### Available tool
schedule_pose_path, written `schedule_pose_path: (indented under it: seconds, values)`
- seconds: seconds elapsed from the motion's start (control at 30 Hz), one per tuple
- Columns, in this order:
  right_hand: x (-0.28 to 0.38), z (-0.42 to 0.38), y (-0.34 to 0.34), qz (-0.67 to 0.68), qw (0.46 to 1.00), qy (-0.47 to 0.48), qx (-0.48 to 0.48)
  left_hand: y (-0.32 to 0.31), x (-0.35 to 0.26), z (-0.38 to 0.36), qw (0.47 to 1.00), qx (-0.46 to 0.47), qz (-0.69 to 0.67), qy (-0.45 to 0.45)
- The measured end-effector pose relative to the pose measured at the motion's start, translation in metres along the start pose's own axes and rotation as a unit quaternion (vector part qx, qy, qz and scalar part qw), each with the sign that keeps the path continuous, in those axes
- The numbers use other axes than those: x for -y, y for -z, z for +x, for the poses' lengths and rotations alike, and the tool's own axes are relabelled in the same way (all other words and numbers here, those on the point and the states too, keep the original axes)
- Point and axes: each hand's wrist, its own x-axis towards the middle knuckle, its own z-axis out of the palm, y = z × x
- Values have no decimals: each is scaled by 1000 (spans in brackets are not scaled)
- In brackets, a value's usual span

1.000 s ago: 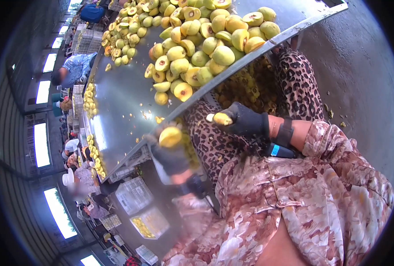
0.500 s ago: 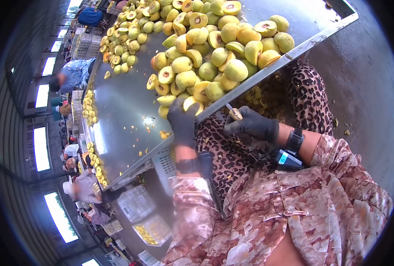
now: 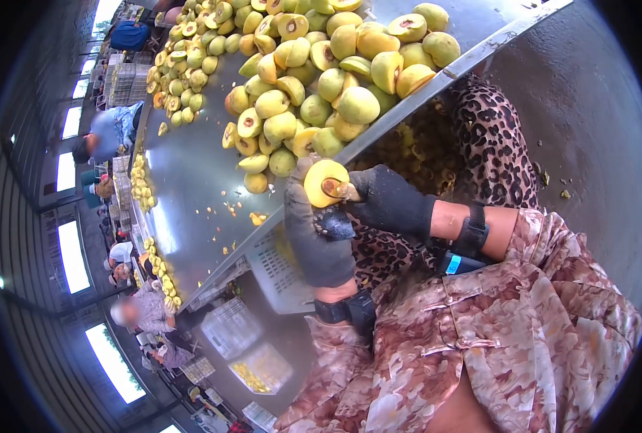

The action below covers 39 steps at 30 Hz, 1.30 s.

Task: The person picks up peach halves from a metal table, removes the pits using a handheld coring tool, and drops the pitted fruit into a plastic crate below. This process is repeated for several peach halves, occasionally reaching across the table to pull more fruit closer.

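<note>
My left hand (image 3: pixel 315 238), in a dark glove, grips a halved yellow peach (image 3: pixel 319 175), its cut face and brown pit cavity turned up. My right hand (image 3: pixel 393 202), also gloved, is closed round a small pitting tool (image 3: pixel 348 192) with a tan handle. The tool's tip is at the peach's centre and mostly hidden there. Both hands meet just off the metal table's edge, above my lap. Close beyond them on the table lies a large heap of peach halves (image 3: pixel 292 101), some cut side up.
The metal table (image 3: pixel 220 173) has a raised rim (image 3: pixel 451 76) and small scraps on it. Below it are a white perforated basket (image 3: pixel 281 267), crates (image 3: pixel 232 328) and a dark heap of scraps (image 3: pixel 411 155). Co-workers (image 3: pixel 115 133) are along the far side.
My left hand has drawn a peach half back from the heap over the rim. My right hand has moved left and brought the pitting tool into its centre.
</note>
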Motion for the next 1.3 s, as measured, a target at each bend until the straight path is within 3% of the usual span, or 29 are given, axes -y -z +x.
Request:
schedule_pose_path:
  seconds: [0.13,0.2,0.27,0.33,0.4,0.47,0.6,0.67,0.73,0.77,0.87,0.93,0.97,1.03,1.07,1.1,1.17,1.2,1.23,1.3]
  values:
    - [2,-3,-5,42,999,-16,-5,-8,-12,-2,990,18,109,-88]
    - [11,-6,-3,79,997,3,-18,-9,-13,-1,994,21,62,-88]
    - [20,-6,1,92,996,-3,-10,-11,-14,-3,992,-9,-125,-8]
    - [19,-6,1,69,997,11,-12,-20,-26,-4,998,-20,7,-53]
    - [13,-6,-1,9,999,44,-23,-24,-28,-5,999,-30,-19,-35]
    - [15,-8,1,28,999,9,12,-24,-22,-3,978,-44,-200,42]
    - [6,-9,8,35,992,-10,119,-30,-19,-1,986,-68,-151,34]
    - [0,-10,7,115,985,62,109,-28,-14,0,990,-50,-132,10]
    - [-4,-9,15,197,958,68,197,-23,-17,-1,989,-1,-141,38]
    - [-6,-13,24,238,927,32,287,-18,-18,-4,988,24,-145,53]
    - [1,-24,22,356,855,-88,367,-1,-22,-12,982,-42,-135,128]
    - [10,-23,31,317,846,-123,410,48,0,3,964,-79,-227,110]
    - [10,-22,38,342,845,-162,378,70,-4,2,984,-111,-91,102]
    - [-6,-18,27,252,907,-196,274,114,22,24,980,-113,164,11]
    - [-4,-14,25,204,931,-211,218,121,22,35,951,-110,287,-36]
    - [3,-12,29,235,929,-199,207,124,24,48,887,-15,431,-163]
    - [18,-7,38,301,893,-249,223,80,16,71,883,31,421,-208]
    - [19,-4,41,333,872,-276,230,63,28,89,873,98,420,-229]
    - [15,0,41,304,889,-265,220,52,40,104,858,165,416,-252]
    - [5,4,40,248,917,-242,198,45,52,114,859,149,445,-206]
